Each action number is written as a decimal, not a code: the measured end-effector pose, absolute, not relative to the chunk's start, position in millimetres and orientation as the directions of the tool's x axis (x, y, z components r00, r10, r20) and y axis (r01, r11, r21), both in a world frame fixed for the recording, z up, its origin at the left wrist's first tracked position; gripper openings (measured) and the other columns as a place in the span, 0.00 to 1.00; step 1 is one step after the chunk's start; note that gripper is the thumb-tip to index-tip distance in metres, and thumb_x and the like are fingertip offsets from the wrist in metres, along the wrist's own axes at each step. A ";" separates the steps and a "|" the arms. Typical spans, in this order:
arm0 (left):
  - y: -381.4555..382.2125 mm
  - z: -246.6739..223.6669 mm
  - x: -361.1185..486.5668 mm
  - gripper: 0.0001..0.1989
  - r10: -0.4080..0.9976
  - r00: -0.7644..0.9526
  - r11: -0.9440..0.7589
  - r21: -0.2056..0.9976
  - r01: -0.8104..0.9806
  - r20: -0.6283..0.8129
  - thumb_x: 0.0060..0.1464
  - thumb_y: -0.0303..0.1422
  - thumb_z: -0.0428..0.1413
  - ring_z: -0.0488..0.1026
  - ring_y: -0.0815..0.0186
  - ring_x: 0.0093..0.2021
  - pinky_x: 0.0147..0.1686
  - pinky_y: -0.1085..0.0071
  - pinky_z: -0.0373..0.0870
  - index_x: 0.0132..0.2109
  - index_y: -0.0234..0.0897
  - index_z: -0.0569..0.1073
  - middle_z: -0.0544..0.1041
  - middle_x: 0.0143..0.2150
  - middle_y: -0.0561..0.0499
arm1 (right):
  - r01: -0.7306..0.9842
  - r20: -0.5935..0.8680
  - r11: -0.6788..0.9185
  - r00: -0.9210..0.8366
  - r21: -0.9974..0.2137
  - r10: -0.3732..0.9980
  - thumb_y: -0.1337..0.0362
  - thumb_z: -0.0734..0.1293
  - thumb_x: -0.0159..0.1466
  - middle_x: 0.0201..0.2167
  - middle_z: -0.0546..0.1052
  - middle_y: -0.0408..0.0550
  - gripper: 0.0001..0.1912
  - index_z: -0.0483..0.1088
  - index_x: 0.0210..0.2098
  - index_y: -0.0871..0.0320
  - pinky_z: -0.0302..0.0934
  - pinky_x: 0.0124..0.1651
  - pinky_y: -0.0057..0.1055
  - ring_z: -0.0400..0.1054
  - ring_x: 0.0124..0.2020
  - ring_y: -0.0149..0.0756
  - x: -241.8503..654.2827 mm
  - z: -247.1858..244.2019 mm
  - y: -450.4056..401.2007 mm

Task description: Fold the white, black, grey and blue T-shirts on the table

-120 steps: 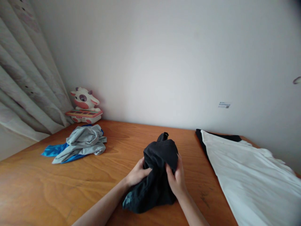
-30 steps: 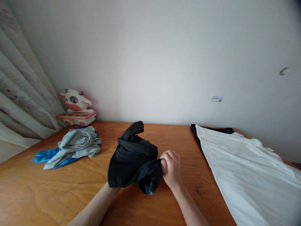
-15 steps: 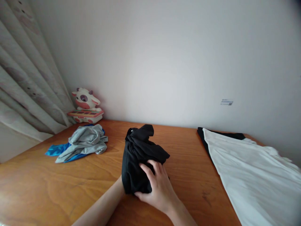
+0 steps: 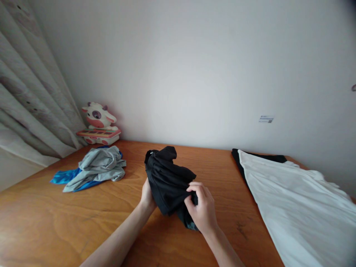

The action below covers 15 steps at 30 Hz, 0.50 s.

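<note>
A bunched black garment (image 4: pixel 169 178) is held up over the middle of the wooden table (image 4: pixel 105 218). My left hand (image 4: pixel 148 193) supports it from the left and behind; its fingers are hidden by the cloth. On the right side of the garment, my right hand (image 4: pixel 200 205) pinches the fabric between thumb and fingers. A dark greenish part hangs below, near the right wrist.
Crumpled grey and blue clothes (image 4: pixel 101 165) lie at the left. Behind them a cow-shaped toy keyboard (image 4: pixel 98 126) stands by the curtain (image 4: pixel 30 96). White cloth (image 4: pixel 289 200) is spread at the right over black cloth (image 4: pixel 240 163). A wall (image 4: pixel 194 74) rises behind the table.
The black garment has tilted, and its lower part has swung right. My right hand has moved from the garment's front to its right edge and closed on the fabric. More of my left hand shows.
</note>
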<state>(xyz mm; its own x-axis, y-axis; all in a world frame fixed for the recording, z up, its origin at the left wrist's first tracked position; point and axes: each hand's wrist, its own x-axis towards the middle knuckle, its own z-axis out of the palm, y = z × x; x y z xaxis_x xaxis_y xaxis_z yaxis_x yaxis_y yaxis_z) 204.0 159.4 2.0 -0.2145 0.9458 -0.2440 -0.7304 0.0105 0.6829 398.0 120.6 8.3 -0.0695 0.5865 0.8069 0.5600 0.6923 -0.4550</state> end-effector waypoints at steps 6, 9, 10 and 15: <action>163.2 39.3 200.0 0.18 0.954 -0.210 -0.054 0.563 -0.825 -0.216 0.67 0.36 0.49 0.80 0.55 0.52 0.59 0.58 0.71 0.53 0.34 0.78 0.85 0.44 0.44 | 0.349 0.618 0.515 0.338 -0.783 0.710 0.64 0.63 0.63 0.40 0.76 0.50 0.06 0.68 0.40 0.54 0.66 0.49 0.38 0.72 0.43 0.39 415.7 -5.3 140.5; 162.8 42.4 195.6 0.19 0.962 -0.146 0.004 0.545 -0.838 -0.231 0.68 0.38 0.49 0.78 0.53 0.56 0.62 0.57 0.68 0.55 0.35 0.78 0.84 0.47 0.44 | 0.048 0.321 0.356 0.559 -0.933 0.765 0.57 0.64 0.60 0.37 0.76 0.47 0.12 0.67 0.41 0.55 0.67 0.46 0.37 0.72 0.40 0.38 421.7 -11.7 151.3; 162.9 41.1 194.2 0.19 0.965 -0.128 0.018 0.543 -0.840 -0.230 0.67 0.39 0.49 0.77 0.53 0.56 0.63 0.57 0.67 0.56 0.35 0.77 0.84 0.48 0.44 | -0.087 0.194 0.303 0.596 -0.949 0.779 0.54 0.65 0.59 0.36 0.76 0.46 0.14 0.67 0.41 0.54 0.67 0.44 0.36 0.73 0.39 0.38 423.5 -13.6 154.5; 165.8 30.3 190.1 0.22 0.978 -0.068 0.052 0.546 -0.836 -0.198 0.67 0.40 0.52 0.76 0.54 0.58 0.64 0.59 0.66 0.63 0.34 0.72 0.81 0.54 0.43 | -0.405 -0.166 0.116 0.597 -0.907 0.785 0.51 0.67 0.56 0.34 0.78 0.43 0.22 0.68 0.47 0.54 0.70 0.39 0.36 0.75 0.36 0.39 438.4 -23.0 166.6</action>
<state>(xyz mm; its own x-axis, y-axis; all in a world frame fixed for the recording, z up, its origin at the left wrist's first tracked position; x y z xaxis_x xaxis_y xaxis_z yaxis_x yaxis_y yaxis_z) 190.1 165.8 30.3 -0.0684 0.9778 -0.1980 -0.8362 0.0520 0.5460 438.4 166.6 -23.0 0.5966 0.7852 -0.1659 -0.4046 0.1156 -0.9072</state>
